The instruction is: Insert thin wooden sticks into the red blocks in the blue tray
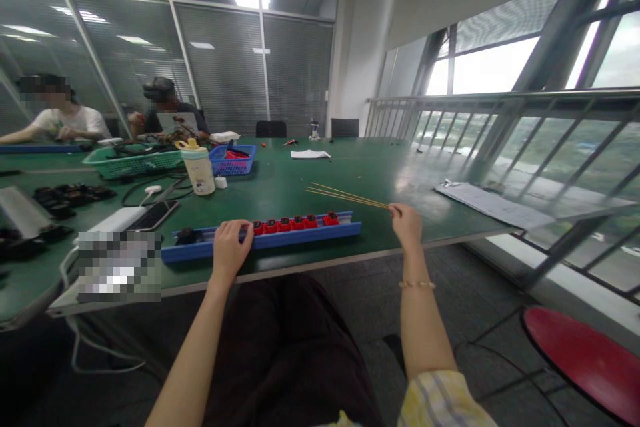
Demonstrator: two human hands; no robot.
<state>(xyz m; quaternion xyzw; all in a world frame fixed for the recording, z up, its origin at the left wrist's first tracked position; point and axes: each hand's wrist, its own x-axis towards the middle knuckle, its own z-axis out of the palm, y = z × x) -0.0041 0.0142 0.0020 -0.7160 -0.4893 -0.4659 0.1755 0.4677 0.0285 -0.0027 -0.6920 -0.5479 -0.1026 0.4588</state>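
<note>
A long blue channel (pixel 305 237) lies along the near edge of the table. Several red blocks with black tops (pixel 285 223) stand in a row inside it, and one red block (pixel 331 218) sits apart at the right. A dark lump (pixel 187 235) lies in its left end. Over the channel, my left hand (pixel 231 245) is closed, its thumb beside the leftmost visible block; what it grips is hidden. My right hand (pixel 406 227) pinches a few thin golden sticks (pixel 347 195) at one end. They fan out leftward above the table, behind the channel.
Left of the channel are a phone (pixel 156 215), a white power strip (pixel 113 221) and cables. A bottle (pixel 199 170), green basket (pixel 135 161) and blue basket (pixel 240 163) stand behind. Papers (pixel 493 205) lie right. Two people sit at the far left; a red stool (pixel 585 353) stands right.
</note>
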